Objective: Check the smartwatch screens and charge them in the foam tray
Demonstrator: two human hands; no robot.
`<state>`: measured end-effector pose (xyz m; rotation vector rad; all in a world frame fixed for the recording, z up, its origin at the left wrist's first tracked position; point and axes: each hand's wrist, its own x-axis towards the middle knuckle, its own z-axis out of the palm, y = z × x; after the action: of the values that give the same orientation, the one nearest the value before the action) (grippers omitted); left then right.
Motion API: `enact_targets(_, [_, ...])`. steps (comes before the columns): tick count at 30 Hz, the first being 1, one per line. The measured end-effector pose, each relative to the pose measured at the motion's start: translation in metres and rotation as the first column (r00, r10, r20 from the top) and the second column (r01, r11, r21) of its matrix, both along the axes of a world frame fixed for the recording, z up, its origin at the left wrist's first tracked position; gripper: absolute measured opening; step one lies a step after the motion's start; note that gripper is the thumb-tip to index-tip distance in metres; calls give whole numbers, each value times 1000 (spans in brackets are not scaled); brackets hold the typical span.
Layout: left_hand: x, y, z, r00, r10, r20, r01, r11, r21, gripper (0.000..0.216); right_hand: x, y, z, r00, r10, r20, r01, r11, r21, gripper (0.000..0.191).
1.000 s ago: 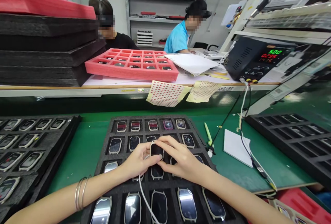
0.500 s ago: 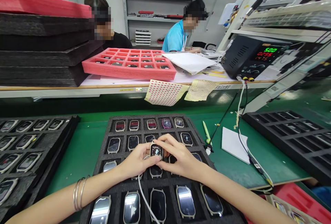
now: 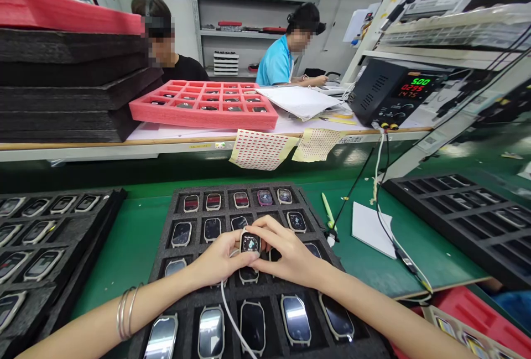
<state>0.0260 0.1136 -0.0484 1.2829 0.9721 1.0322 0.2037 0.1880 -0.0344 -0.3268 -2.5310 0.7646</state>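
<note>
Between my two hands is a smartwatch body [image 3: 250, 243] with a lit round dial on its screen and no strap. My left hand [image 3: 220, 255] grips its left side, thumb along the lower edge. My right hand [image 3: 282, 248] has its fingers closed on the upper and right sides. A white cable [image 3: 229, 310] runs down from under my left hand; its upper end is hidden. Below both hands lies a dark foam tray [image 3: 191, 292] with rows of watch bodies in its pockets, some with lit screens, others dark.
More foam trays of watches stand at left [image 3: 78, 243] and right [image 3: 452, 209]. A green pen [image 3: 328, 209] and white paper pad [image 3: 373, 229] lie on the green table. Behind are a red foam tray [image 3: 203, 118], a power supply [image 3: 394, 93], stacked black foam [image 3: 62, 99] and two people seated.
The camera view has shifted slightly. Both hands keep the watch in nearly the same place. In the background, the person in blue has raised the head slightly and a forearm now shows.
</note>
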Motion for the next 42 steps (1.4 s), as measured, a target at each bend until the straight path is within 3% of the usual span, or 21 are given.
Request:
enact_targets(13, [-3,-2,-4,995,-24,-97,27,999,29,27,2,-2,-2,1000,6,-27,-4,997,83,46])
enact_targets(17, [-1,-1,-4,996,-27,-86,30,999,36,29,0,-2,1,999,-1,-41,2,1000,30,45])
enact_targets(22, [-7,-3,-3,1000,2,9,-1,997,-78,46,2,19,13,988,-105,-112,90,987,-130,39])
enact_targets(26, [-28,-20,-1,997,55,-51,-65,973,-220,39,20,45,15,977,-193,92,195,981,-13,35])
enact_targets(30, [-42,-36,-2,997,75,-26,-79,971,-228,35,27,51,23,936,-156,316,103,979,179,38])
enact_targets(34, [-41,-36,-2,999,48,22,-42,977,-208,32,-3,44,38,916,-87,392,-49,945,325,30])
enact_targets(38, [-40,-32,-3,999,38,23,-32,978,-205,32,-44,41,37,864,3,504,-206,915,347,30])
enact_targets(42, [-43,-32,-5,999,50,23,-44,980,-196,31,-55,41,30,849,9,528,-220,915,339,25])
